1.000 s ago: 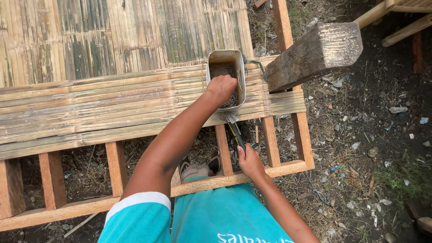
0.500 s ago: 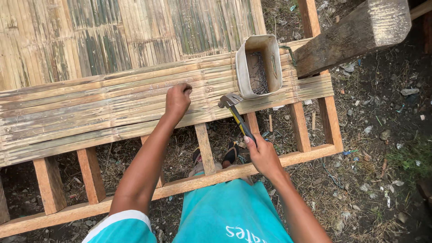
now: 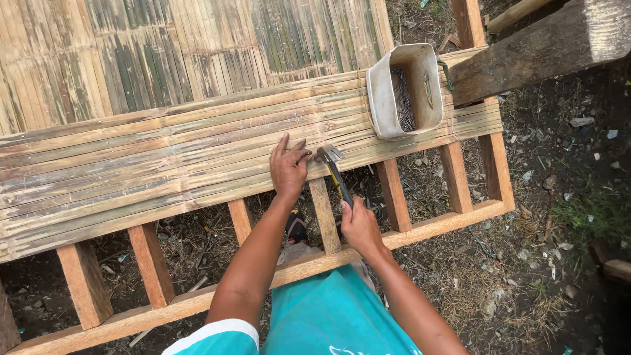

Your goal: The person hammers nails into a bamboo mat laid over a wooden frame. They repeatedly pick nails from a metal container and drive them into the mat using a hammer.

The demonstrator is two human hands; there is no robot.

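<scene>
While the person stands over the wooden frame, the left hand lies on the bamboo slats with its fingers spread, the thumb and forefinger drawn close at the near edge of the slats as if pinching something too small to see. Right hand: closed around the handle of a hammer.

Hammer: head just beside the left fingertips, over the edge of the slats above a crosspiece. Long axis runs from the right hand up and slightly leftward toward the slats; head points away from the person, handle toward the body.

Step in hand, as I judge it: setting a nail for fixing the slats to the frame, the hammer poised rather than mid-swing. A next blow would call for a short, light tap straight down with the left fingers kept clear of the head.

Tub: pale, rectangular, resting on the slats to the right, well apart from both hands, holding a heap of thin dark nails. Heavy timber beam beside it. Woven bamboo panel beyond the slats. Bare ground with litter and dry grass below.
</scene>
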